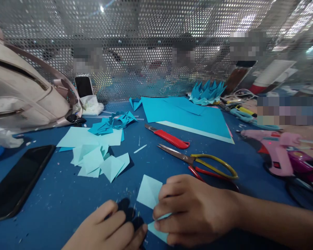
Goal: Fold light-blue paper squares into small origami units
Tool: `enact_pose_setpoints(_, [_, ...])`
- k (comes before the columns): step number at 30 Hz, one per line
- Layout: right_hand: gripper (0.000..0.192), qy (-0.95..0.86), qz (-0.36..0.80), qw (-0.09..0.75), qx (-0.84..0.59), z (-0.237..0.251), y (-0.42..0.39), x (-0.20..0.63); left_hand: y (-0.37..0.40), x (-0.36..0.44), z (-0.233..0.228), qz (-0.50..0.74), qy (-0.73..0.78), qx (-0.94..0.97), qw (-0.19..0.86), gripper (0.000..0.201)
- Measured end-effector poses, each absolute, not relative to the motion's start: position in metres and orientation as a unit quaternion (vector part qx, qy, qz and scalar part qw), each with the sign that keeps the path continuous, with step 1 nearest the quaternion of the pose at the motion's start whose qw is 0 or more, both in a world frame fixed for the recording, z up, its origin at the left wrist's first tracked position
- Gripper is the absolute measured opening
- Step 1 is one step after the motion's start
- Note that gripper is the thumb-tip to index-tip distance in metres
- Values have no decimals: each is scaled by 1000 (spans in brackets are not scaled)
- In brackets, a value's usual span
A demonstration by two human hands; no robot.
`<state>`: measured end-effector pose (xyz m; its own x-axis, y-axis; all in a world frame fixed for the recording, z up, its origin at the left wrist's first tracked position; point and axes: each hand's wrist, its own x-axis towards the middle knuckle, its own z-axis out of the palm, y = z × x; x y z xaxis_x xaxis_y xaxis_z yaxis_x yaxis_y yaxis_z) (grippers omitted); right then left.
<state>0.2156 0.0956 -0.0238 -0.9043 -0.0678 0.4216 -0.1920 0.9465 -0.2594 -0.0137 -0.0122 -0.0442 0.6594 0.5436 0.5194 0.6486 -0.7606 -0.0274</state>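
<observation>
My right hand [193, 208] presses and pinches a small light-blue paper square [149, 191] on the blue table near its front edge; the paper is partly folded under my fingers. My left hand [106, 229] rests just left of it with fingers curled, its fingertips touching the paper's lower corner. A pile of folded light-blue paper pieces [99, 161] lies beyond my left hand. Scissors with yellow and red handles [198, 161] lie just behind my right hand, and a red utility knife [169, 138] lies farther back.
A black phone [18, 180] lies at the left, a beige bag [21, 97] behind it. Large blue sheets [187, 114] and a folded blue paper crown [207, 93] sit at the back. A pink glue gun [276, 152] lies at the right. A perforated metal wall [156, 41] closes the back.
</observation>
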Motion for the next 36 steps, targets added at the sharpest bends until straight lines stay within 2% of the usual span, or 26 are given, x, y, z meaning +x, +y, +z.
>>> enact_pose_setpoints(10, [16,-966,133,197,99,-21,99,217,-17,-16,-49,-259,-334,-900,107,22])
enact_pose_setpoints(23, [18,-963,88,226,121,-20,95,217,-14,-15,-33,-258,-323,-907,80,23])
enact_pose_setpoints(36, [20,-979,39,174,95,-18,87,219,-19,-11,-22,-237,-289,-924,85,26])
